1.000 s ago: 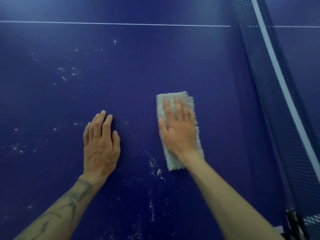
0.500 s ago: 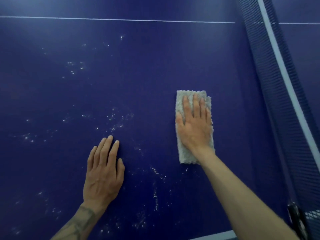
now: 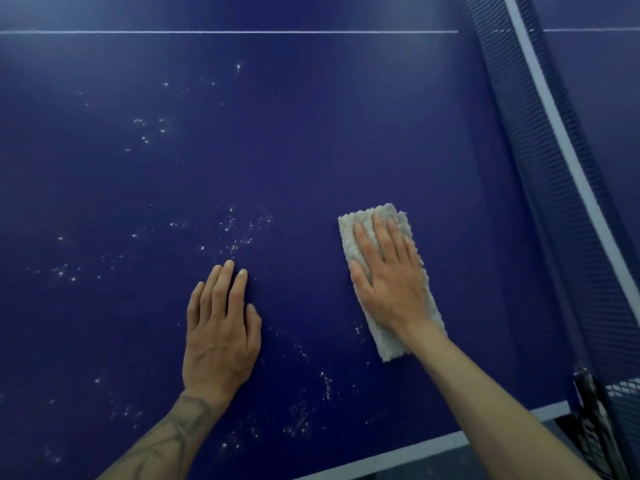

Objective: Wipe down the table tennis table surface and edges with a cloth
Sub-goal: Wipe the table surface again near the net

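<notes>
Head view: a dark blue table tennis surface [image 3: 311, 133], flecked with white specks [image 3: 239, 233], is bounded by a net [image 3: 561, 202] at right. A folded grey terry cloth [image 3: 349, 237], long axis running away, is pressed under the flat right hand [image 3: 391, 282], fingers extended. The left hand [image 3: 221, 334] rests flat nearby, fingers together.

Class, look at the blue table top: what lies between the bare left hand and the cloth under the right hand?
In the head view, only bare blue table separates the left hand from the cloth pressed under the right hand; white specks lie mostly farther left.
</notes>
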`<state>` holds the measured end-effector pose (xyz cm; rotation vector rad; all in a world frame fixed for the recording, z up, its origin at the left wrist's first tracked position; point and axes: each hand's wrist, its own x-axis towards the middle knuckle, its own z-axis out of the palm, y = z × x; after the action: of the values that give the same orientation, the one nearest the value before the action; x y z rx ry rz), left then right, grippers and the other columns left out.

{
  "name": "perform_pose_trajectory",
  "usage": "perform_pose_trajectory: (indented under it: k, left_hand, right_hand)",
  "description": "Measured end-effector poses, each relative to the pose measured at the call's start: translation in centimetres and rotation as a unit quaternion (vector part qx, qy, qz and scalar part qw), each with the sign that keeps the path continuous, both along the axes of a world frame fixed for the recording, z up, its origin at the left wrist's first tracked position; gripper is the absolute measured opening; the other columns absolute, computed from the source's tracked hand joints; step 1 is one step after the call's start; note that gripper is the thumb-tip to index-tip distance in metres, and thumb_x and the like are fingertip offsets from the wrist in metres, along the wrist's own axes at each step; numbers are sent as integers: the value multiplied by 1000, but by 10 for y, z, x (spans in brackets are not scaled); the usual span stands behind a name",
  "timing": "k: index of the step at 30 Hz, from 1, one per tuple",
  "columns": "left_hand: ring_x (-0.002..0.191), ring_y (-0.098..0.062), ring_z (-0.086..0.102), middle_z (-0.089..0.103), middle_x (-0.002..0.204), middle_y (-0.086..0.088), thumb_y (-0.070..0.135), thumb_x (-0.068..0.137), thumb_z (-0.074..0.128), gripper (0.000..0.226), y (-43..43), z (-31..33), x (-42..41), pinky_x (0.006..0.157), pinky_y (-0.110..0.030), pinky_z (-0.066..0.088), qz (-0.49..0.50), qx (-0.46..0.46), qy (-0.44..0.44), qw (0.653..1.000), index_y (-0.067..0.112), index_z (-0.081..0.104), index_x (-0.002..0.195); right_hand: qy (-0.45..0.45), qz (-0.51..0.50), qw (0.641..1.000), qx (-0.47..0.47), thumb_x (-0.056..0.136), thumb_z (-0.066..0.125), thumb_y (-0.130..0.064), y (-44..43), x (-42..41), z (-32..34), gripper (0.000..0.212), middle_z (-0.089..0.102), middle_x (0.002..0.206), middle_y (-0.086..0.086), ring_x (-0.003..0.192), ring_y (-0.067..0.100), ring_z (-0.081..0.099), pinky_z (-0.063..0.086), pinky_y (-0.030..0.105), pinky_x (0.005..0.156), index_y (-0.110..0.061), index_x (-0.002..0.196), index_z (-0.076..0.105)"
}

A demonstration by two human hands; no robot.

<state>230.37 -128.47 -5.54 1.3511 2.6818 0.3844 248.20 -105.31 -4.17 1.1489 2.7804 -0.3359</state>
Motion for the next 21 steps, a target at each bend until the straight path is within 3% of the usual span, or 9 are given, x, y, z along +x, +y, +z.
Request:
perform_pose_trajectory:
  k: [4,9,11,17,21]
  left_hand:
    - [156,-32,29,34,166,-15,25,106,33,54,1,1,1,131,-50,18,0,4,-1,1000,3,42,154]
    - [156,-32,30,35,166,-15,21,105,36,53,2,3,1,130,-50,18,-3,1,2,1000,3,42,154]
    - [157,-31,29,34,166,-15,21,105,36,53,2,4,2,130,-50,18,-2,0,-2,1000,3,42,154]
    - [156,-32,29,35,165,-15,20,105,36,52,2,7,3,131,-49,18,1,8,-1,1000,3,43,154]
    - [153,-34,34,37,163,-17,18,107,38,48,-10,8,8,129,-51,21,-11,20,4,1000,1,44,152]
  right_hand:
    - [28,-56,998,-5,112,27,-51,-45,-28,-5,68,-7,180,2,166,22,-11,4,50,135,-32,172,2]
    - [73,143,987,-18,111,39,-45,-123,-1,-10,67,4,180,3,166,25,4,13,51,134,-28,172,16]
    - [59,160,985,-11,111,39,-44,-109,24,-8,66,5,180,2,166,24,5,14,51,134,-27,172,17]
    - [-5,-20,1000,-3,111,22,-49,-26,52,2,67,-7,180,1,166,19,-10,7,50,134,-29,172,2]
    - [36,-60,998,-8,112,24,-50,-63,17,-5,67,-7,180,3,166,23,-10,4,51,134,-29,172,2]
